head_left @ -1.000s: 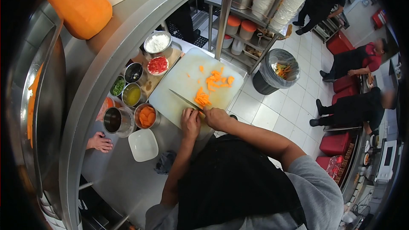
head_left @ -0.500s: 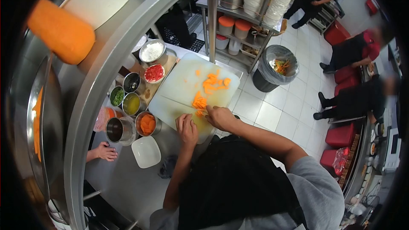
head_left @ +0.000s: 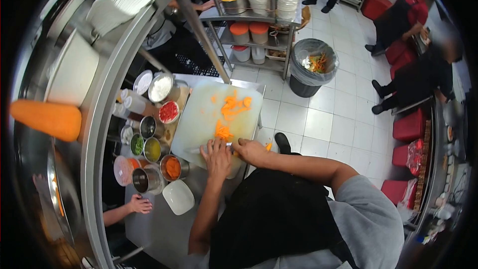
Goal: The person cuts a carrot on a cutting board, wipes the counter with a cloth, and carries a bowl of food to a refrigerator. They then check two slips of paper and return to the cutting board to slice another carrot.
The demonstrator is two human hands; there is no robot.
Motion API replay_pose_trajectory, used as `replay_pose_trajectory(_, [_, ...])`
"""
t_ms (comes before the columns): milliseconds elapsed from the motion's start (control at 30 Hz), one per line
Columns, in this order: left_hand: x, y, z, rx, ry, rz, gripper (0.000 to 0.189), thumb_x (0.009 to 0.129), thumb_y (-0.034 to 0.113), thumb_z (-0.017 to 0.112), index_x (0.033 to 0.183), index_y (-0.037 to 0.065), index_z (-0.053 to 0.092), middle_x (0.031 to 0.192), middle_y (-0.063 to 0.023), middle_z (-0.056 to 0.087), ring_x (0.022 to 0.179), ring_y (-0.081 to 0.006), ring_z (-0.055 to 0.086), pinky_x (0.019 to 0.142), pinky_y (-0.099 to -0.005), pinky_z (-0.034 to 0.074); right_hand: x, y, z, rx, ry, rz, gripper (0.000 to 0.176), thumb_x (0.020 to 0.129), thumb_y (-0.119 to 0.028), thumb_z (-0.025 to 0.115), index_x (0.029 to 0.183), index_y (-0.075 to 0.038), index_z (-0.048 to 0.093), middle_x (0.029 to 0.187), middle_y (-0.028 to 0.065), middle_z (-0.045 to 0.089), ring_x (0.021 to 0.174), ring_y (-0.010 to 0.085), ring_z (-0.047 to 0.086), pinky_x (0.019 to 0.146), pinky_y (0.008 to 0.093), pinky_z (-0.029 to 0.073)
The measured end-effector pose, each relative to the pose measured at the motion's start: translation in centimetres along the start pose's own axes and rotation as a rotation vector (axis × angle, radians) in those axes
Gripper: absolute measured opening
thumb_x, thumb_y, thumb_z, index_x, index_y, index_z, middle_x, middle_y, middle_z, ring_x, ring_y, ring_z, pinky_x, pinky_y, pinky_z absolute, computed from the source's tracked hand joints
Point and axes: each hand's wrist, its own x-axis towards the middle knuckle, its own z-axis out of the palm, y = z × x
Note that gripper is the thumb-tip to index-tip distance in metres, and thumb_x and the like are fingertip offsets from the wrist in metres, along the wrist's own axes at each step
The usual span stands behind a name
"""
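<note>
A whitish cutting board (head_left: 196, 107) lies in front of me with cut carrot (head_left: 233, 107) scattered on its far part. A small pile of carrot strips (head_left: 223, 130) sits just beyond my fingers. My right hand (head_left: 250, 152) is closed around a knife, its handle hidden in the fist. The knife blade (head_left: 196, 150) points left, low over the board, partly covered by my left hand. My left hand (head_left: 217, 158) rests with fingers stretched out at the blade, beside the pile. More carrot (head_left: 269, 146) shows just past my right hand.
Left of the board stand a metal cup of carrot pieces (head_left: 173, 168), a white dish (head_left: 178, 197) and several small containers. Another person's hand (head_left: 141, 204) rests on the counter. A curved metal rail (head_left: 99, 114) and a large carrot (head_left: 47, 119) are close on the left. A bin (head_left: 314, 65) stands beyond.
The view has shifted, and the knife blade now lies nearer my body. My left hand has moved from beside the carrot pile onto or over the blade, its fingers straighter.
</note>
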Motion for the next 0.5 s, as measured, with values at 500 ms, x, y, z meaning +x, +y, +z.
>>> replay_pose_trajectory(500, [19.5,4.0,6.1,-0.229,-0.045,0.107,0.024,0.084,0.005,0.066,0.108,0.001,0.066,0.105,-0.0176,0.060,0.106,-0.0375,0.059,0.091,-0.0463,0.049,-2.6,-0.2,-2.3,0.362,-0.299,0.025,0.033,0.085,-0.025,0.071,0.104,-0.002,0.058,0.084,0.0221,0.068,0.082,0.0424,0.068,0.074,0.0516,0.053])
